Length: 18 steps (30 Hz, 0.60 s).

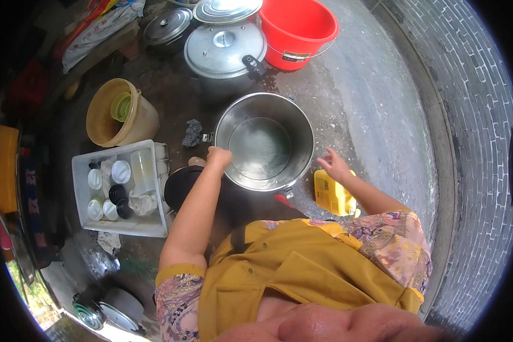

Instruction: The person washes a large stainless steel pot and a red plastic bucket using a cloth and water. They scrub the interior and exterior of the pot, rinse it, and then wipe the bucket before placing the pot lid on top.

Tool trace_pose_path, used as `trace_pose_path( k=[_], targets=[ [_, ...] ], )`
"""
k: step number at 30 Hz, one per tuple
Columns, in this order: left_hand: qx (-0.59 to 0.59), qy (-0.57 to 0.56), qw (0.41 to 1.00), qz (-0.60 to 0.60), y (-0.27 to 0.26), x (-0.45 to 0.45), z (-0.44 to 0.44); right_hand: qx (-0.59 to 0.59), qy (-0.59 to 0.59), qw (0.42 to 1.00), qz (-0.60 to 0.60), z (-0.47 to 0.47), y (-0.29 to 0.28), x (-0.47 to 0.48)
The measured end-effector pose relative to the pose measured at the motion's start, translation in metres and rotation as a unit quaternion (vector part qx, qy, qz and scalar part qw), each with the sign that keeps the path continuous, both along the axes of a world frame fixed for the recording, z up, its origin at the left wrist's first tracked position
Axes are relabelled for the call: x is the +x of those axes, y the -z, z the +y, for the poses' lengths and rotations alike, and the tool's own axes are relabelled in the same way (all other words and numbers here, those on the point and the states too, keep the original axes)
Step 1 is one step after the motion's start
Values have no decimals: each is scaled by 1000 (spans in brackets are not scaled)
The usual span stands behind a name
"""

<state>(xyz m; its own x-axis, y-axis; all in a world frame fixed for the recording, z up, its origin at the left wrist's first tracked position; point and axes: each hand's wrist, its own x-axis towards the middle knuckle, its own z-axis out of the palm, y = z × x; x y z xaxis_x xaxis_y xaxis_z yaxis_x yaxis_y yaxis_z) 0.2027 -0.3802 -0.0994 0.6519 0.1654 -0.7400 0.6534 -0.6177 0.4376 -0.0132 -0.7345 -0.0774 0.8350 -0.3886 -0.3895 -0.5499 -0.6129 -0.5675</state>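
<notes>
A large stainless steel pot [264,141] with metal clips around its outside stands before me, with some liquid at its bottom. My left hand [219,158] is closed on the pot's rim at the lower left. To the right of the pot, my right hand [334,164] is apart from it, fingers spread and holding nothing. Below that hand is a yellow plastic jug [333,192] with a printed label. A grey scouring pad [192,133] lies on the floor left of the pot. A small red thing [283,200], partly hidden, shows near the pot's lower clip.
A white crate [155,188] holds lids, cloths and a clear container. Behind it a beige bucket [139,107] has a green cup inside. Lidded metal pots [224,49] and a red bucket [301,32] stand at the top. A brick wall [474,128] runs along the right.
</notes>
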Motion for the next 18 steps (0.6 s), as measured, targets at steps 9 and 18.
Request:
trace_pose_path(
  k=[9, 18],
  targets=[
    [-35, 96, 994, -46, -38, -7, 2, 328, 260, 908, 6, 64, -4, 50],
    [-210, 66, 975, -41, -46, -19, -41, 232, 193, 953, -34, -29, -6, 84]
  ],
)
